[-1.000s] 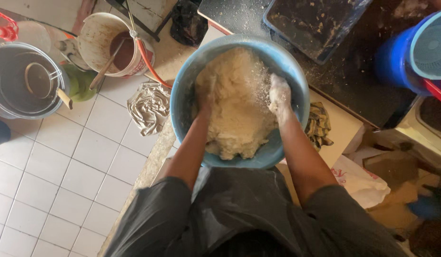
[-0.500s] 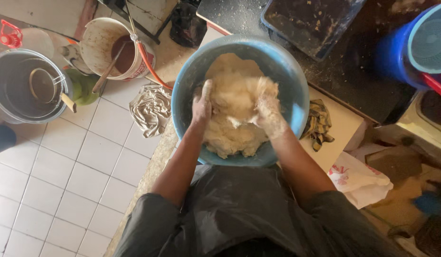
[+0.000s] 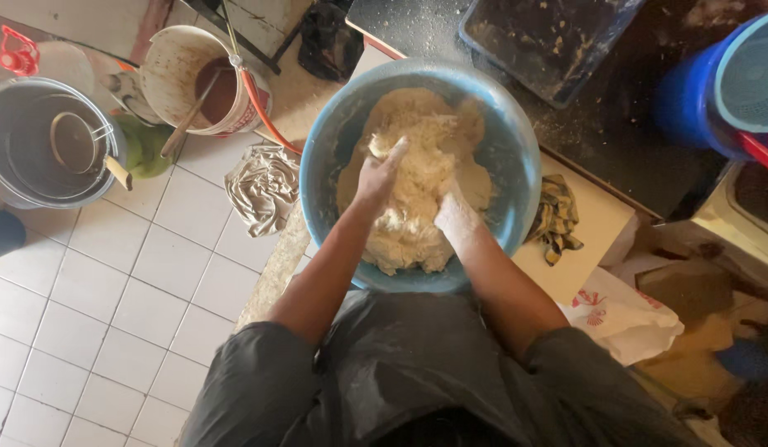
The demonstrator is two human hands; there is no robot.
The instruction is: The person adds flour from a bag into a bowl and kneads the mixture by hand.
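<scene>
Your left hand (image 3: 377,176) is pressing flat, fingers open, into the dough (image 3: 417,186) filling the blue bowl (image 3: 516,165); your right hand (image 3: 455,213), at 5 o'clock, is digging in, grip hidden. Fold from the rim inward.

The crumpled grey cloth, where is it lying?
The crumpled grey cloth lies on the tiled floor, just left of the blue bowl, below the white bucket.

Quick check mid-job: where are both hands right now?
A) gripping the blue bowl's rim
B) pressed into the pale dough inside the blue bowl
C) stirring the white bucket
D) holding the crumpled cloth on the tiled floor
B: the left hand and right hand both press into the pale dough inside the blue bowl.
</scene>
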